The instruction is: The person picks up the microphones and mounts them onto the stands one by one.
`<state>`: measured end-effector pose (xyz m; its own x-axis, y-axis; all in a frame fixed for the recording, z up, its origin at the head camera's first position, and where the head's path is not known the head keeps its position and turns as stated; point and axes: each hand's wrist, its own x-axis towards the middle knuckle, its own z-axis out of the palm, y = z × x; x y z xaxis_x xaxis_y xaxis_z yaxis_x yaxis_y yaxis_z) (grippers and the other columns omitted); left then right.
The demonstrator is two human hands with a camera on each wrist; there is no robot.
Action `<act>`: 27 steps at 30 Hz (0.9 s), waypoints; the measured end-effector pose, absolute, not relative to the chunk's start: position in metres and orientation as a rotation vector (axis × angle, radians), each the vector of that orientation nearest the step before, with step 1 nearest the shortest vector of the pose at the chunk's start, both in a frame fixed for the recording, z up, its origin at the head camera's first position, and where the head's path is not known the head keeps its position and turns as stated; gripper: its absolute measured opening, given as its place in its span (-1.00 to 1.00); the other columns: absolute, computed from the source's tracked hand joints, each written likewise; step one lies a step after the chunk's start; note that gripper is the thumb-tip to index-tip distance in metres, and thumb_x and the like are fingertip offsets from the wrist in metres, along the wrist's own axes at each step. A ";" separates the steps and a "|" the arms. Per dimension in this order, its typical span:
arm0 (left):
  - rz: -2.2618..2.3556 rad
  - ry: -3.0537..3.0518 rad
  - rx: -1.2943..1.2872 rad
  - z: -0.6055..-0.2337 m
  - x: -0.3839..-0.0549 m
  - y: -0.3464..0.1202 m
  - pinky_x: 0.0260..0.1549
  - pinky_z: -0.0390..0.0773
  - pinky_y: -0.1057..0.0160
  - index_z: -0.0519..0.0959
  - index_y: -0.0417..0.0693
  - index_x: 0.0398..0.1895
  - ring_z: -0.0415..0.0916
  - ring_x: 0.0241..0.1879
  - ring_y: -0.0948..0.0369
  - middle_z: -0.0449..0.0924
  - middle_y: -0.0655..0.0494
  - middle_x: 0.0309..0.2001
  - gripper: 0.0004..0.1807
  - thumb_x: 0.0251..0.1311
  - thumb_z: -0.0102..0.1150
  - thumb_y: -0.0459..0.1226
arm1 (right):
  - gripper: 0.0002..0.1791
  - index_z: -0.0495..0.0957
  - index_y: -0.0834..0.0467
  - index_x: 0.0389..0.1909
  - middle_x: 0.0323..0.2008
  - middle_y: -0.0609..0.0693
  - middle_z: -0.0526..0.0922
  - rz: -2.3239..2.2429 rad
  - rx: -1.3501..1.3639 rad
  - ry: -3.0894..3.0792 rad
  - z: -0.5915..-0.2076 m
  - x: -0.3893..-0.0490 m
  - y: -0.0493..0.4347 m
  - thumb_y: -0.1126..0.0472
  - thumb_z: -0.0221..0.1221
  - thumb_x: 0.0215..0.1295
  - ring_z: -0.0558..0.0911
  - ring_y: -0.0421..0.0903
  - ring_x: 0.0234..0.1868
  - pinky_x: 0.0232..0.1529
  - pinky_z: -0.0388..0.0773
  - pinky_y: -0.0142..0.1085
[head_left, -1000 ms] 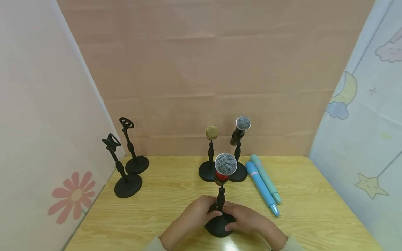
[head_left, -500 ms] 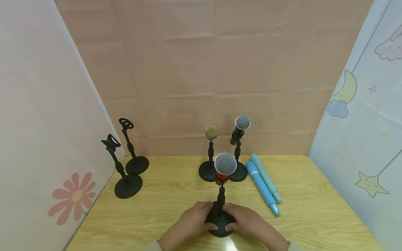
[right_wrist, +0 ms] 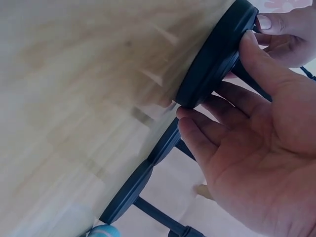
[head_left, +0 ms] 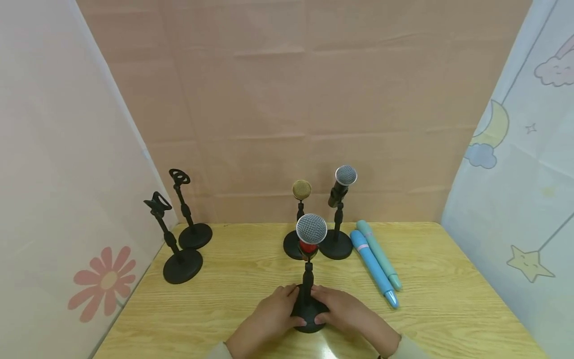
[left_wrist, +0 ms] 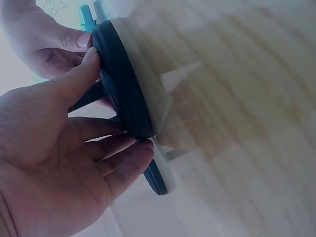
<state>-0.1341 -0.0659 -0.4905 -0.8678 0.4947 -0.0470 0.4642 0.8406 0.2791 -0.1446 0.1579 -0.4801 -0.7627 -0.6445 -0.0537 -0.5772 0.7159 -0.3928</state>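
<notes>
In the head view a microphone (head_left: 311, 229) with a silver mesh head and red body stands upright in a black desk stand (head_left: 308, 274). My left hand (head_left: 274, 310) grips the left side of its round base (head_left: 309, 323), thumb on top. The right hand (head_left: 344, 310) holds the opposite side the same way. Seen from the left wrist, the left hand (left_wrist: 59, 153) has its thumb over the base (left_wrist: 123, 79) and its fingers at the rim. From the right wrist, the right hand (right_wrist: 266, 128) pinches the base edge (right_wrist: 212, 59). Whether the base touches the table cannot be told.
Behind are a stand with a gold round microphone (head_left: 302, 189) and one with a silver-headed microphone (head_left: 346, 176). Blue (head_left: 374, 269) and green (head_left: 381, 257) pen-shaped objects lie to the right. Two bare black stands (head_left: 183, 266) are at the left of the wooden table (head_left: 233, 269).
Over the last half second the microphone and its stand have shifted slightly left and away from me, both hands moving along. Earlier, the left hand changed its hold, its thumb moving outward on the base.
</notes>
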 end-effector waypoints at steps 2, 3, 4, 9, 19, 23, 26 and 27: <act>0.384 2.899 0.733 -0.490 -0.135 -0.068 0.06 0.64 0.03 0.41 -0.15 0.44 0.46 0.28 -0.03 0.43 -0.02 0.39 -0.10 0.16 0.32 0.21 | -0.27 0.46 0.23 0.38 0.39 0.12 0.46 -0.535 -0.981 2.724 -0.480 -0.149 0.154 -0.07 0.32 0.29 0.49 0.11 0.36 0.29 0.48 -0.03; 0.375 2.898 0.721 -0.489 -0.136 -0.069 0.05 0.63 0.00 0.40 -0.15 0.44 0.46 0.28 -0.06 0.42 -0.04 0.40 -0.09 0.16 0.31 0.22 | -0.28 0.45 0.23 0.38 0.40 0.11 0.45 -0.542 -0.976 2.717 -0.479 -0.150 0.151 -0.06 0.31 0.29 0.48 0.11 0.37 0.29 0.47 -0.02; 0.369 2.899 0.715 -0.488 -0.137 -0.070 0.05 0.63 -0.02 0.40 -0.16 0.44 0.46 0.28 -0.08 0.42 -0.06 0.40 -0.08 0.15 0.32 0.22 | -0.28 0.45 0.23 0.39 0.41 0.10 0.44 -0.544 -0.969 2.711 -0.479 -0.151 0.149 -0.05 0.31 0.30 0.47 0.10 0.38 0.30 0.46 -0.02; 0.370 2.891 0.684 -0.484 -0.139 -0.074 0.10 0.60 -0.04 0.40 -0.20 0.43 0.46 0.28 -0.13 0.42 -0.14 0.39 -0.07 0.14 0.35 0.20 | -0.29 0.44 0.22 0.40 0.43 0.08 0.41 -0.549 -0.953 2.691 -0.479 -0.158 0.141 -0.03 0.30 0.32 0.44 0.09 0.41 0.33 0.43 -0.01; 0.371 2.898 0.655 -0.487 -0.151 -0.088 0.21 0.51 -0.09 0.38 -0.28 0.43 0.41 0.32 -0.19 0.39 -0.21 0.40 -0.06 0.15 0.32 0.19 | -0.29 0.42 0.22 0.41 0.46 0.05 0.38 -0.527 -0.947 2.672 -0.476 -0.171 0.122 -0.01 0.31 0.32 0.40 0.08 0.44 0.35 0.41 -0.02; 0.373 2.898 0.608 -0.489 -0.159 -0.093 0.21 0.51 -0.09 0.38 -0.29 0.42 0.40 0.32 -0.18 0.40 -0.21 0.40 -0.06 0.16 0.31 0.20 | -0.29 0.41 0.22 0.42 0.48 0.04 0.34 -0.509 -0.950 2.665 -0.476 -0.180 0.113 0.00 0.30 0.34 0.36 0.07 0.46 0.36 0.39 -0.04; 0.389 2.888 0.565 -0.490 -0.168 -0.098 0.21 0.50 -0.10 0.38 -0.29 0.42 0.38 0.33 -0.19 0.39 -0.21 0.40 -0.06 0.17 0.32 0.19 | -0.29 0.38 0.22 0.44 0.51 0.03 0.30 -0.500 -0.943 2.654 -0.477 -0.187 0.106 0.00 0.28 0.37 0.32 0.06 0.49 0.39 0.36 -0.04; 0.394 2.884 0.556 -0.491 -0.171 -0.100 0.22 0.49 -0.10 0.38 -0.29 0.43 0.38 0.33 -0.19 0.38 -0.21 0.41 -0.06 0.17 0.32 0.19 | -0.29 0.36 0.22 0.45 0.52 0.03 0.28 -0.502 -0.942 2.647 -0.478 -0.190 0.104 0.00 0.27 0.38 0.30 0.06 0.50 0.40 0.35 -0.04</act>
<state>-0.1707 -0.0996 -0.4913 -0.9145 0.3855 -0.1227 0.3385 0.8952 0.2899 -0.1897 0.1037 -0.4777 -0.7456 -0.6494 -0.1492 -0.5499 0.7261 -0.4128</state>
